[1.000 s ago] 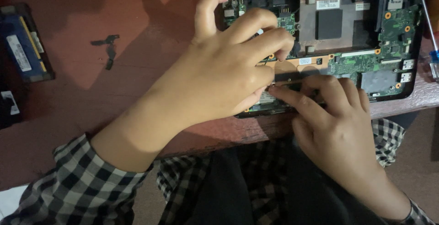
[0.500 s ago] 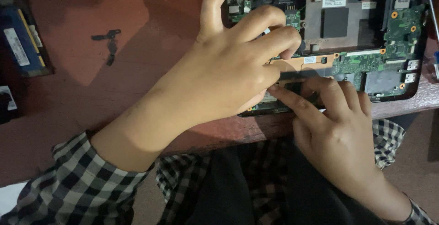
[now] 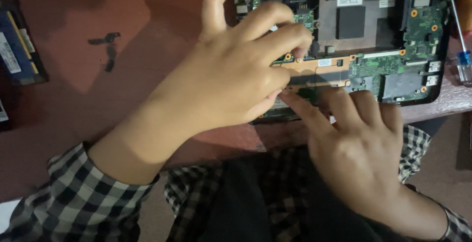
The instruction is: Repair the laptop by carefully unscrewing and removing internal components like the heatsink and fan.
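An opened laptop base (image 3: 388, 40) lies on a red-brown table, showing its green circuit board, a copper heat pipe (image 3: 319, 67) and a grey metal plate. My left hand (image 3: 231, 79) arches over the board's left part, thumb at the far edge and fingers curled down onto the board by the copper pipe. The palm hides what is under it. My right hand (image 3: 364, 148) rests on the laptop's near edge, fingers flat and slightly apart, index tip close to my left hand's little finger.
A screwdriver (image 3: 459, 40) with a blue-and-clear handle lies just right of the laptop. At the far left sits a blue flat pack (image 3: 17, 50). A small black part (image 3: 108, 45) lies on the table (image 3: 98, 104). The table's edge runs under my wrists.
The laptop has drifted slightly higher in the view. Both hands stay on the board in nearly the same pose.
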